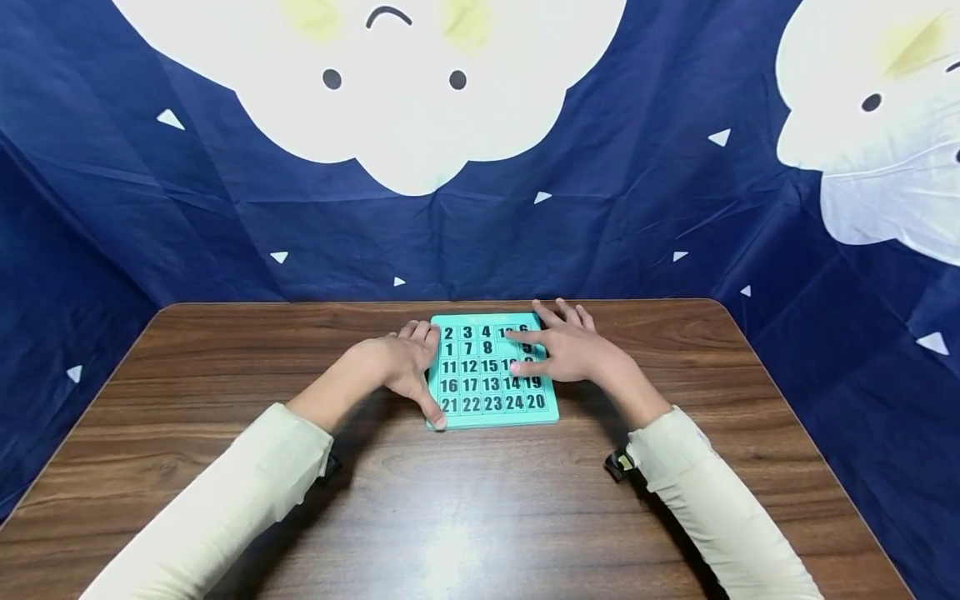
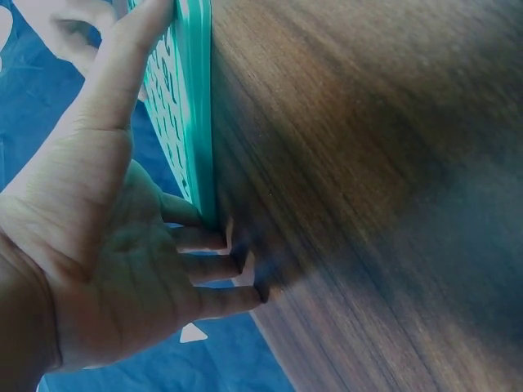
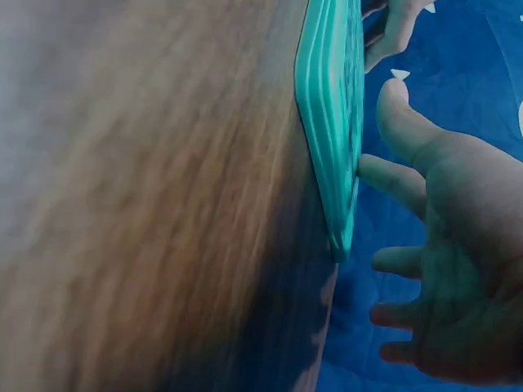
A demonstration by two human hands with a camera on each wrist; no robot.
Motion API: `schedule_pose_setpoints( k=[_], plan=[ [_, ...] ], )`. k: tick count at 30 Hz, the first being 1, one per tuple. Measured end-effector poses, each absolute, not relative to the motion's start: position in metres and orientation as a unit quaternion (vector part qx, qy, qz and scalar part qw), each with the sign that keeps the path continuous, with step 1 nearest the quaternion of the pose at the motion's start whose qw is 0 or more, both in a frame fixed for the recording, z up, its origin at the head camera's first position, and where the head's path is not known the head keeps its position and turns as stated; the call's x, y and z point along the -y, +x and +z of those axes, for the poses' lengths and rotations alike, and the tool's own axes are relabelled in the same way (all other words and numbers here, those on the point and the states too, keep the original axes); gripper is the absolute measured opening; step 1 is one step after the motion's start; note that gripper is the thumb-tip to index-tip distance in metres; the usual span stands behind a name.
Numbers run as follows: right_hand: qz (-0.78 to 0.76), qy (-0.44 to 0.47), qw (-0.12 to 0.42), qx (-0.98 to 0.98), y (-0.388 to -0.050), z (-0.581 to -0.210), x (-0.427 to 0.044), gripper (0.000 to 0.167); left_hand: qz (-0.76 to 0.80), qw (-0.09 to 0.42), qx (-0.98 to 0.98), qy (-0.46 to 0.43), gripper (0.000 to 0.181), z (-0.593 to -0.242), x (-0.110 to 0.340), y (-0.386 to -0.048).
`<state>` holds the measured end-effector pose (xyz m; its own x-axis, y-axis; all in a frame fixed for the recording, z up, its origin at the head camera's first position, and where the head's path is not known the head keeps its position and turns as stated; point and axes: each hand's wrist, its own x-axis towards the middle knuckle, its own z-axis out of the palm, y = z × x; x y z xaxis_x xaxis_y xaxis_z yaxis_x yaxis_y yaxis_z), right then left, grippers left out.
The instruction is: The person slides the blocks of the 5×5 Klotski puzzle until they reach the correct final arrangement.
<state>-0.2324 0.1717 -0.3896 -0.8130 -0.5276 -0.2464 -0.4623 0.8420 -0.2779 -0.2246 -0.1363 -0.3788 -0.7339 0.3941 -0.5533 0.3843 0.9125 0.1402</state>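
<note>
A turquoise number board [image 1: 471, 385] with black-numbered square tiles lies flat near the table's far edge. My left hand [image 1: 408, 362] holds its left side, the thumb at the near left corner and the fingers along the far left edge. In the left wrist view that hand [image 2: 106, 237] spans the edge of the board [image 2: 202, 106]. Over the right side spreads my right hand [image 1: 573, 350], covering some numbers. The right wrist view shows one fingertip of the right hand [image 3: 466, 237] touching the face of the board [image 3: 327, 98], the other fingers apart from it.
The brown wooden table [image 1: 360, 517] extends around the board. Behind it and at both sides hangs a dark blue cloth [image 1: 637, 225] with white clouds and small white triangles. A black strap item [image 1: 618, 465] sits at the right wrist.
</note>
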Motion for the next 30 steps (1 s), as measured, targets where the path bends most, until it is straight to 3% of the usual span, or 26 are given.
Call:
schedule_pose_setpoints(
  k=[9, 16, 26, 30],
  plan=[
    [-0.145, -0.236, 0.148, -0.949, -0.225, -0.385, -0.185, 0.058, 0.012, 0.303, -0.929, 0.210, 0.168, -0.377, 0.135, -0.225],
    [-0.153, -0.278, 0.158, -0.935, -0.231, -0.391, -0.171, 0.062, 0.007, 0.302, -0.930, 0.208, 0.169, -0.377, 0.136, -0.226],
    [-0.150, -0.221, 0.150, -0.952, -0.237, -0.389, -0.181, 0.070, 0.010, 0.297, -0.932, 0.207, 0.170, -0.381, 0.136, -0.226],
    [-0.143, -0.218, 0.160, -0.952, -0.237, -0.385, -0.185, 0.065, 0.010, 0.299, -0.931, 0.208, 0.169, -0.380, 0.136, -0.226]
  ],
)
